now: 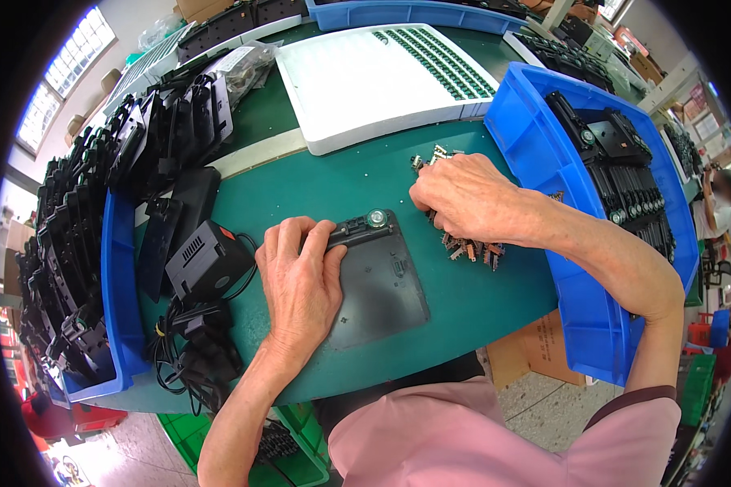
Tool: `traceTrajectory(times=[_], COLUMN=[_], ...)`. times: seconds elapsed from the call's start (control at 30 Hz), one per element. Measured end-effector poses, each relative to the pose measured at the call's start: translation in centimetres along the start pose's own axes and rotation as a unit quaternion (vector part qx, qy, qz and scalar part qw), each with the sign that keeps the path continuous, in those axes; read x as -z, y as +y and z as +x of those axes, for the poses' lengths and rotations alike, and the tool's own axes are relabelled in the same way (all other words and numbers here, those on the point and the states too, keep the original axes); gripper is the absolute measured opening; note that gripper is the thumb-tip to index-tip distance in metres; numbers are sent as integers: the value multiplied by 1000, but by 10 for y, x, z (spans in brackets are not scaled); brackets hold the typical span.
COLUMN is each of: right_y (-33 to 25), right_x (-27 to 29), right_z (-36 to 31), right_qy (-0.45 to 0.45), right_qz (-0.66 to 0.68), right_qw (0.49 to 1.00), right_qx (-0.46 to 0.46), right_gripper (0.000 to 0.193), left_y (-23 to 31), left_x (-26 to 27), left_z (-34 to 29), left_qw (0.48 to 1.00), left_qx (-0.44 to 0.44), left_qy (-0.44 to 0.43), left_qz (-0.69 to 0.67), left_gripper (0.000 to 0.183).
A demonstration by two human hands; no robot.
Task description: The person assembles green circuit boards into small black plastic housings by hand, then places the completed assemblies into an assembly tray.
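Note:
A flat black plastic panel (379,286) lies on the green table (333,183) in front of me, with a round silver-green part (376,217) at its top edge. My left hand (300,280) rests on the panel's left side, fingers curled over its upper edge. My right hand (467,197) is further right, fingers bent down onto a pile of small metal-and-brown parts (471,249). Whether it pinches one is hidden by the fingers.
A blue bin (548,174) of black panels stands at the right. Another blue bin (122,268) with black panels is at the left, beside a black adapter (207,261) and tangled cables (191,353). A white foam tray (357,81) with small green parts sits behind.

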State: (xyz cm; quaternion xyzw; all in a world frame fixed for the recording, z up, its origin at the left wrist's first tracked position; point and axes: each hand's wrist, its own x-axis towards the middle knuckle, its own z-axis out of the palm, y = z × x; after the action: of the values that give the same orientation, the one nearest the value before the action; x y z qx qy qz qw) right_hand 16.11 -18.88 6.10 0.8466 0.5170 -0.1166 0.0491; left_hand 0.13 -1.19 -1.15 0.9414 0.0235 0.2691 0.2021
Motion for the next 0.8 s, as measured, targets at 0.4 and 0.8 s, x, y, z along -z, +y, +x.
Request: traceTrajectory(times=[0.4,0.8], right_y=[-1,8], right_x=[2,8], right_z=[5,10], right_qy=[-29,-14], right_qz=[14,309], right_qw=[999,948], right_qx=[-24,-74], right_gripper=[10,18], left_y=[0,1], left_x=[-1,0], left_z=[0,0], left_qw=[1000,1000], left_qx=[2,9], left_qy=[6,-5], left_qz=[-2,4], left_gripper=[26,24])
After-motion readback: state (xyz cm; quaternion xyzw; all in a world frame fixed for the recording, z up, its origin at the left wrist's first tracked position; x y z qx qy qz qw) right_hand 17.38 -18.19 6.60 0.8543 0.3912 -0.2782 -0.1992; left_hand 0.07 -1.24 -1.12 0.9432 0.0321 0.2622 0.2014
